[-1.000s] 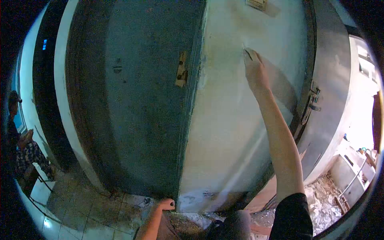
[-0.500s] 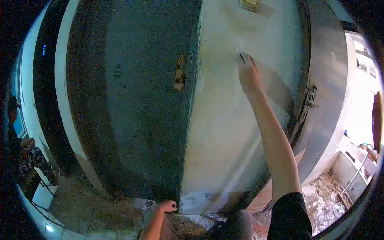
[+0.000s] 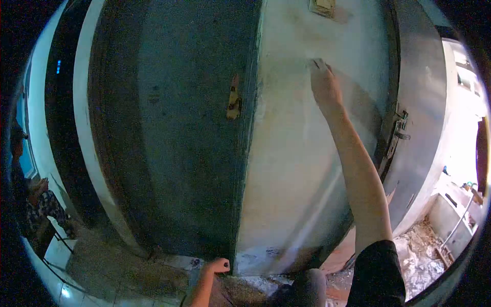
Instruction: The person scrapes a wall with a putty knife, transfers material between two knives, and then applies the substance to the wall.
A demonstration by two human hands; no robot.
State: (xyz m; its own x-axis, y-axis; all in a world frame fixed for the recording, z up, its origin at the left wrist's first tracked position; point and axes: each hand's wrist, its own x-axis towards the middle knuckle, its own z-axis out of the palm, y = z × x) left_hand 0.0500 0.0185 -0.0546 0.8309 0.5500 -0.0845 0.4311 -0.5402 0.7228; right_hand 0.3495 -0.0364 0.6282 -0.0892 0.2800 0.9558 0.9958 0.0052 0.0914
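Observation:
My right hand is raised against the pale, stained wall panel, its fingers bent and pressed together at the surface. Whatever lies under those fingers is too small and blurred to name. A shadow of the hand and arm falls on the wall to the right. Low down, my left hand is closed near the foot of the wall, beside the bottom corner of the dark door. A small dark spot shows within its curled fingers, and I cannot make out what it is.
A worn handle plate is on the dark door. Above my right hand is a light switch. To the right stands a grey door with a lever handle; crumpled sheeting covers the floor beyond. A person sits far left.
My right hand has shifted slightly upward on the wall, with its fingers still at the surface. My left hand stays closed low down. The whole view has shifted a little.

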